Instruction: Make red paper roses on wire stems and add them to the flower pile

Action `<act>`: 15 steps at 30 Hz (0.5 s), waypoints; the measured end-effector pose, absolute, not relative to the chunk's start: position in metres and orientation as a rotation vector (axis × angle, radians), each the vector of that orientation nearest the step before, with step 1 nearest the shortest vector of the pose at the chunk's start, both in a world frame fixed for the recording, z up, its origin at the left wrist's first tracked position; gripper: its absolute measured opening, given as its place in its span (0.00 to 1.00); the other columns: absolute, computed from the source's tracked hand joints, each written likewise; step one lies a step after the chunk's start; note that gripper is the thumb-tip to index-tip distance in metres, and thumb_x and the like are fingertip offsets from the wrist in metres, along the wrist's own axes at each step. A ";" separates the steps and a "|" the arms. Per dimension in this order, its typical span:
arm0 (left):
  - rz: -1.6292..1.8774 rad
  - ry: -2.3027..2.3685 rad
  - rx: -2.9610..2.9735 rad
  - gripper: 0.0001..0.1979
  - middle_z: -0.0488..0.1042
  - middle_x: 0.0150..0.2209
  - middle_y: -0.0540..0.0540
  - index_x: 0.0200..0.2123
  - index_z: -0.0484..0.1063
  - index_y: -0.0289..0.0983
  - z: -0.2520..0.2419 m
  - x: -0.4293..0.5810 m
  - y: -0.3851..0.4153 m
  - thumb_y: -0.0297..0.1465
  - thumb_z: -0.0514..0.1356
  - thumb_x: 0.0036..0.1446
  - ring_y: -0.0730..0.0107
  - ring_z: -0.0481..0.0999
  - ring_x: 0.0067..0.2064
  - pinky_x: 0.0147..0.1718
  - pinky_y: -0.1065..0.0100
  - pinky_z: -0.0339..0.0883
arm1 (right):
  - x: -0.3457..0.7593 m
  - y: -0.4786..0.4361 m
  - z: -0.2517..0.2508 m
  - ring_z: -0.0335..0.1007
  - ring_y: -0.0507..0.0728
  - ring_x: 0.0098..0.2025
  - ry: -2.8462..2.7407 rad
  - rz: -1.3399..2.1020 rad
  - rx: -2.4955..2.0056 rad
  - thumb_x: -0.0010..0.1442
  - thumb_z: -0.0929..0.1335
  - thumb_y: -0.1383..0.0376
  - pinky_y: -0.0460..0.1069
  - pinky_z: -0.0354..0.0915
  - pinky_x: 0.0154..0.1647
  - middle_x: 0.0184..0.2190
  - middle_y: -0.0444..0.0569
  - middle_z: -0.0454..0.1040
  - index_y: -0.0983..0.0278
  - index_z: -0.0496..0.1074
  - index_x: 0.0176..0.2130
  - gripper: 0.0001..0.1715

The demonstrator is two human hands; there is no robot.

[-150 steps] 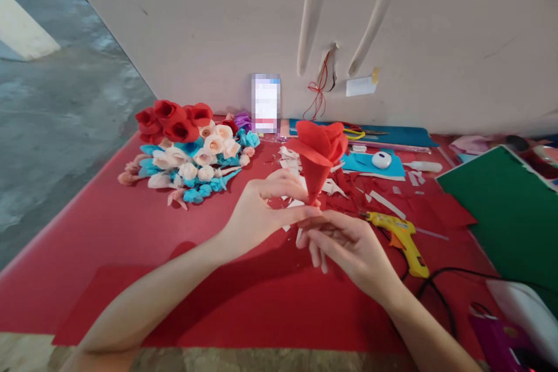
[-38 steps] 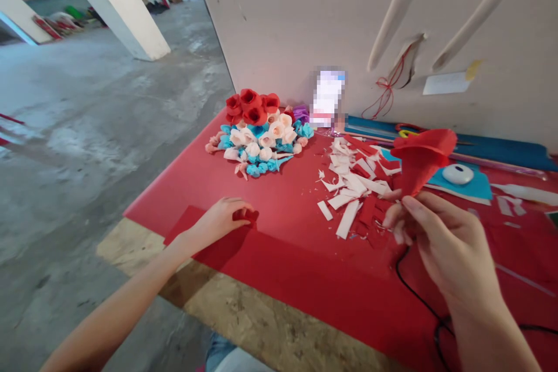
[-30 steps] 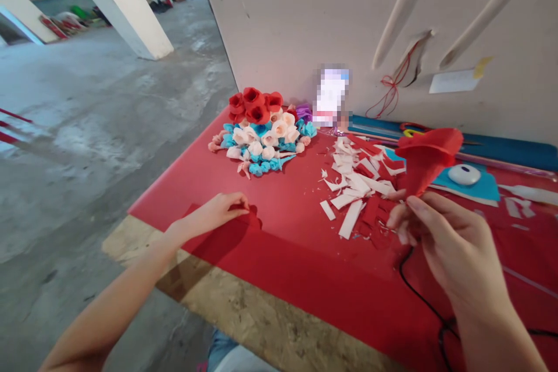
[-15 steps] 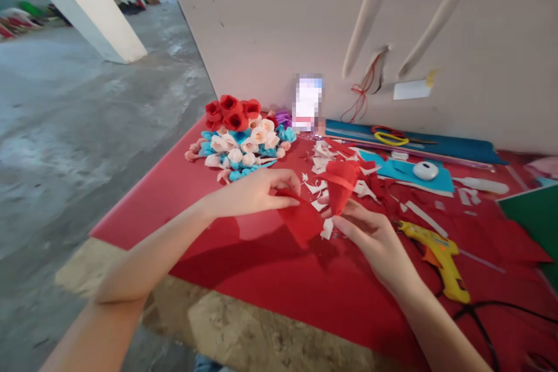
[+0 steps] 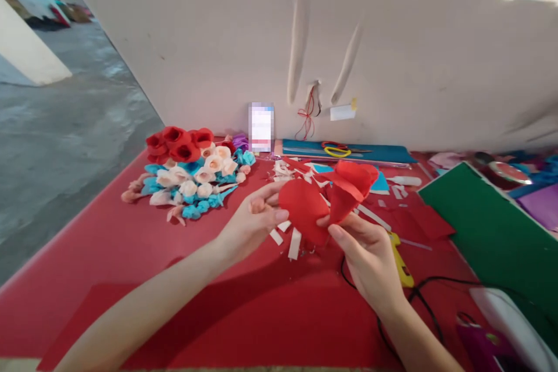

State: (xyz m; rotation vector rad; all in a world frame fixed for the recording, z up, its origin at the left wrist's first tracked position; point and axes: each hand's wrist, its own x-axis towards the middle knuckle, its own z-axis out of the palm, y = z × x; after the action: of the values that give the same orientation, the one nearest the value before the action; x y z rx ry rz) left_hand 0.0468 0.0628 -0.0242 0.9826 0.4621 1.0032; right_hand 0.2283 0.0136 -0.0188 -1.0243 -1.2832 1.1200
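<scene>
Between the thumb and fingers of my left hand [image 5: 257, 218] is a flat red paper petal [image 5: 303, 206] with a rounded edge. My right hand [image 5: 370, 256] pinches the narrow lower end of a red paper flower [image 5: 349, 186], whose petals flare out at the top. Petal and flower are side by side above the red table; whether they touch at the bottom I cannot tell. Scraps of white paper [image 5: 294, 244] lie beneath them. A yellow glue gun [image 5: 401, 261] is partly hidden behind my right hand.
Finished paper flowers [image 5: 187, 171] in red, white and blue are heaped at the left. A phone [image 5: 261, 128] leans on the pale wall. Scissors [image 5: 337, 150] lie on blue paper at the back. A green board [image 5: 488, 226] and black cable [image 5: 429, 282] are at the right.
My left hand has raised the red petal from near the tabletop and brought it beside the flower. The right hand still holds the flower. The view has turned to the right.
</scene>
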 end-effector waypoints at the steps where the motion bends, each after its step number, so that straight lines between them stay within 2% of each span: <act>1: 1.004 0.450 0.958 0.20 0.78 0.39 0.48 0.47 0.71 0.41 -0.026 0.049 0.063 0.32 0.66 0.48 0.68 0.77 0.41 0.43 0.70 0.69 | 0.229 0.014 -0.019 0.74 0.56 0.37 -1.278 1.109 -1.023 0.57 0.69 0.62 0.49 0.70 0.39 0.35 0.46 0.79 0.59 0.78 0.34 0.07; 3: 0.988 0.442 0.973 0.19 0.79 0.37 0.47 0.44 0.73 0.41 -0.028 0.052 0.063 0.34 0.67 0.47 0.67 0.78 0.39 0.41 0.69 0.69 | 0.230 0.014 -0.018 0.74 0.56 0.38 -1.275 1.087 -1.030 0.57 0.69 0.62 0.50 0.69 0.40 0.36 0.46 0.79 0.59 0.78 0.34 0.06; 5: 0.984 0.485 1.023 0.14 0.79 0.34 0.47 0.38 0.77 0.39 -0.029 0.053 0.062 0.34 0.68 0.45 0.65 0.78 0.37 0.39 0.68 0.70 | 0.229 0.014 -0.017 0.74 0.56 0.38 -1.287 1.060 -1.035 0.57 0.69 0.63 0.50 0.69 0.42 0.36 0.46 0.79 0.59 0.77 0.34 0.06; 8: 0.989 0.613 1.085 0.07 0.79 0.31 0.48 0.31 0.79 0.38 -0.030 0.054 0.059 0.35 0.66 0.48 0.67 0.77 0.33 0.37 0.68 0.70 | 0.227 0.015 -0.016 0.74 0.54 0.35 -1.330 0.994 -1.066 0.56 0.69 0.64 0.48 0.69 0.39 0.33 0.45 0.79 0.58 0.77 0.33 0.04; 11: 1.003 0.766 1.120 0.09 0.79 0.27 0.48 0.26 0.78 0.37 -0.031 0.055 0.055 0.37 0.64 0.51 0.67 0.76 0.31 0.36 0.67 0.70 | 0.226 0.014 -0.016 0.74 0.55 0.33 -1.359 0.912 -1.124 0.55 0.70 0.64 0.49 0.69 0.37 0.31 0.45 0.78 0.59 0.77 0.32 0.03; 15: 1.072 0.804 1.149 0.09 0.79 0.29 0.49 0.28 0.79 0.38 -0.033 0.055 0.053 0.37 0.63 0.52 0.67 0.76 0.32 0.38 0.67 0.70 | 0.226 0.014 -0.019 0.73 0.57 0.32 -1.423 0.755 -1.190 0.53 0.71 0.64 0.50 0.70 0.35 0.30 0.46 0.77 0.59 0.77 0.32 0.03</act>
State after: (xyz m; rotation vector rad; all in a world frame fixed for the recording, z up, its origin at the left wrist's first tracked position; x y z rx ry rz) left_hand 0.0549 0.0533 -0.0330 1.1492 0.8041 1.0718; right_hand 0.2257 0.0136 -0.0188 -1.1903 -1.4235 0.7554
